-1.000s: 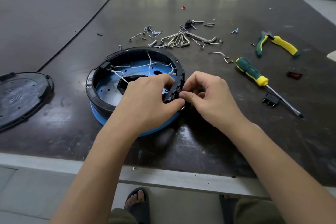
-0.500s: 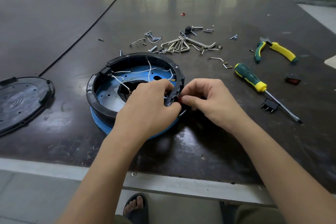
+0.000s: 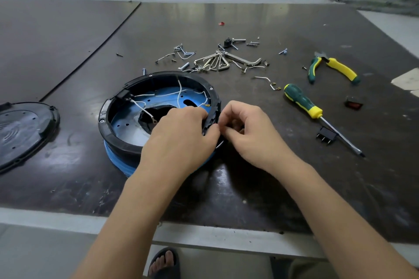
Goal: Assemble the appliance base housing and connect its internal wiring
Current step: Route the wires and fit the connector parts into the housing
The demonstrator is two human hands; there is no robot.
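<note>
The round black plastic housing (image 3: 118,140) (white wires (image 3: 180,92) inside) is lying near the surface (image 3: 249,199) front edge. Fingers of the left hand (image 3: 181,136) are clamping its rim; those of the right hand (image 3: 249,131) are curling together just beside it, and I cannot tell on what.

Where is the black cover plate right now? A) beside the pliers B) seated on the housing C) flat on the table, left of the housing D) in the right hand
C: the black cover plate lies flat on the table at the left edge, apart from the open housing.
</note>
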